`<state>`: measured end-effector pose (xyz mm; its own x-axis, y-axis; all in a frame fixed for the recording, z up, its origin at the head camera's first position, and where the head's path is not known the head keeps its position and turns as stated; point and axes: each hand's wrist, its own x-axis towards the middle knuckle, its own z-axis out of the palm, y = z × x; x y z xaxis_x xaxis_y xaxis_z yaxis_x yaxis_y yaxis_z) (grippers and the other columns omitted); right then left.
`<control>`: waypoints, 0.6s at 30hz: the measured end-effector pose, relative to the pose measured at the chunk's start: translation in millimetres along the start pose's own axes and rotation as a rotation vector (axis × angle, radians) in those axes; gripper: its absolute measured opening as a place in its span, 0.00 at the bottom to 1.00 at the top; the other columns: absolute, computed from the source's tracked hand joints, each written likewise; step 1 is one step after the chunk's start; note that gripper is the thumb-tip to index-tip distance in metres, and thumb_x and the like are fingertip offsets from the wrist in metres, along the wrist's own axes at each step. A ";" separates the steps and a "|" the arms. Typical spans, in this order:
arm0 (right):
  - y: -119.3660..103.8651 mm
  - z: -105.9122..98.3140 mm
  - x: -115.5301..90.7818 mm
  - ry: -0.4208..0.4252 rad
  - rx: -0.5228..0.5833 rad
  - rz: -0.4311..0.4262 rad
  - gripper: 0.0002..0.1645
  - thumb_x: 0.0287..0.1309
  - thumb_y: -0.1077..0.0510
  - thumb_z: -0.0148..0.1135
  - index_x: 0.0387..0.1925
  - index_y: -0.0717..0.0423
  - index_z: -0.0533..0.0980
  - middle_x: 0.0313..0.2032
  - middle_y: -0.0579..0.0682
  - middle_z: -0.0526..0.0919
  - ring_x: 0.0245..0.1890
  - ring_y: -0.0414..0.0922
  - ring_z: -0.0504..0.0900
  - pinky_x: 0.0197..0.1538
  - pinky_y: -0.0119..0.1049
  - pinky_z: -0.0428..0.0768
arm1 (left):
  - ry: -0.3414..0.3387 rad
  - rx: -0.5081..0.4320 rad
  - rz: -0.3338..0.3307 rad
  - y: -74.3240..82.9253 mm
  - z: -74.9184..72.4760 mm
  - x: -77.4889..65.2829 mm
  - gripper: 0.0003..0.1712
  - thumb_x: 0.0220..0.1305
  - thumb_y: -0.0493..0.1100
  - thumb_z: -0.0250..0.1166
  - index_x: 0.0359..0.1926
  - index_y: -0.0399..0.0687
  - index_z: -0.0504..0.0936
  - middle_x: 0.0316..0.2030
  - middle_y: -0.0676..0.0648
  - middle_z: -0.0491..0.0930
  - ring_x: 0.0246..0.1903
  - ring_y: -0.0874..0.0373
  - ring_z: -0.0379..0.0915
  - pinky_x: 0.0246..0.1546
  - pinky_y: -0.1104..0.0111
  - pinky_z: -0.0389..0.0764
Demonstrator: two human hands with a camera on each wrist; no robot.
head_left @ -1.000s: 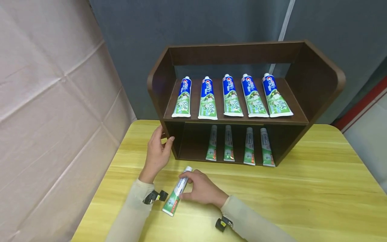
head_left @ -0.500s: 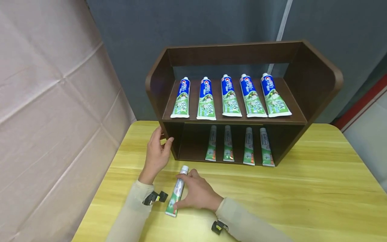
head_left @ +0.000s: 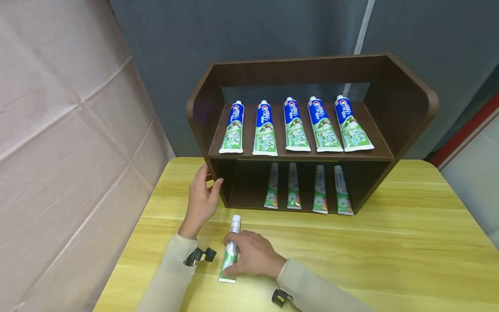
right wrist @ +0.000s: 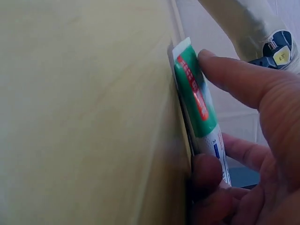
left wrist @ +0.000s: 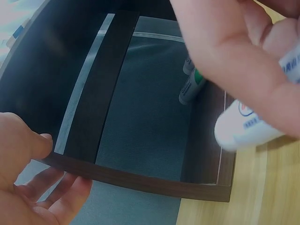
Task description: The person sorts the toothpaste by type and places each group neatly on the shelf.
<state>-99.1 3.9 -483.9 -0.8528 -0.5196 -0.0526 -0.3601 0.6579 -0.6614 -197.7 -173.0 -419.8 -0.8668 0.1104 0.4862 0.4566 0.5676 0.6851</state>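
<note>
A dark brown two-tier shelf (head_left: 407,99) stands on the table. My left hand (head_left: 202,200) holds its left side panel, thumb on the inner face and fingers outside; the left wrist view shows this grip on the panel's edge (left wrist: 136,180). In front of the shelf, my right hand (head_left: 255,255) holds a white and green toothpaste tube (head_left: 231,249) between thumb and fingers. The tube's cap points toward the shelf. From the right wrist, the tube's green crimped end (right wrist: 191,89) shows close to the tabletop, with the thumb along it and fingers partly covering the white part.
Several blue and green toothpaste tubes (head_left: 265,130) lie in a row on the upper tier. On the lower tier, several grey and green tubes (head_left: 320,190) lie toward the right. The wooden table (head_left: 390,251) extends to the right; a pale cloth wall (head_left: 78,130) borders the left.
My right hand has turned the tube so that its cap points more directly at the shelf, and its crimped end has shifted right. The left hand stays on the panel.
</note>
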 end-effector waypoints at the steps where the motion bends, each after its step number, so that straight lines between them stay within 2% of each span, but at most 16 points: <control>1: 0.0 -0.3 -0.4 0.002 0.012 -0.005 0.41 0.37 0.34 0.87 0.55 0.38 0.82 0.40 0.35 0.85 0.36 0.33 0.78 0.34 0.27 0.75 | 0.001 -0.001 0.001 -0.3 0.1 -0.3 0.30 0.77 0.38 0.63 0.75 0.50 0.67 0.62 0.40 0.76 0.59 0.42 0.79 0.47 0.46 0.92; 8: 2.6 -3.2 -6.0 0.027 0.038 -0.001 0.37 0.40 0.32 0.85 0.52 0.36 0.80 0.36 0.33 0.80 0.34 0.33 0.74 0.40 0.30 0.73 | 0.006 0.000 0.017 -0.6 0.6 -1.2 0.30 0.76 0.37 0.63 0.75 0.49 0.67 0.62 0.39 0.76 0.59 0.40 0.79 0.46 0.46 0.92; 10: 3.1 -4.1 -7.6 0.028 0.051 0.006 0.35 0.41 0.33 0.84 0.51 0.35 0.80 0.34 0.33 0.77 0.32 0.34 0.73 0.39 0.30 0.72 | 0.007 0.000 0.015 -0.1 0.3 -1.5 0.30 0.76 0.37 0.63 0.75 0.48 0.67 0.62 0.39 0.76 0.59 0.40 0.79 0.46 0.46 0.92; 14: 5.1 -5.1 -9.4 0.059 0.080 -0.003 0.31 0.44 0.39 0.84 0.50 0.36 0.79 0.34 0.33 0.76 0.32 0.33 0.72 0.36 0.28 0.72 | 0.009 -0.006 0.015 0.9 0.1 -1.3 0.29 0.77 0.37 0.63 0.75 0.49 0.68 0.62 0.40 0.76 0.59 0.41 0.79 0.46 0.46 0.92; 18: 8.6 -7.9 -10.1 0.075 0.154 -0.009 0.30 0.45 0.44 0.85 0.49 0.36 0.79 0.38 0.35 0.77 0.35 0.35 0.74 0.36 0.28 0.74 | 0.009 -0.016 0.016 0.7 0.2 -1.3 0.29 0.77 0.37 0.62 0.75 0.49 0.68 0.62 0.39 0.76 0.59 0.41 0.79 0.45 0.46 0.92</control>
<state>-96.6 19.1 -483.2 -0.8777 -0.4792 0.0055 -0.3102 0.5592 -0.7688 -196.3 -172.5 -420.1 -0.8577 0.1121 0.5018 0.4736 0.5524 0.6860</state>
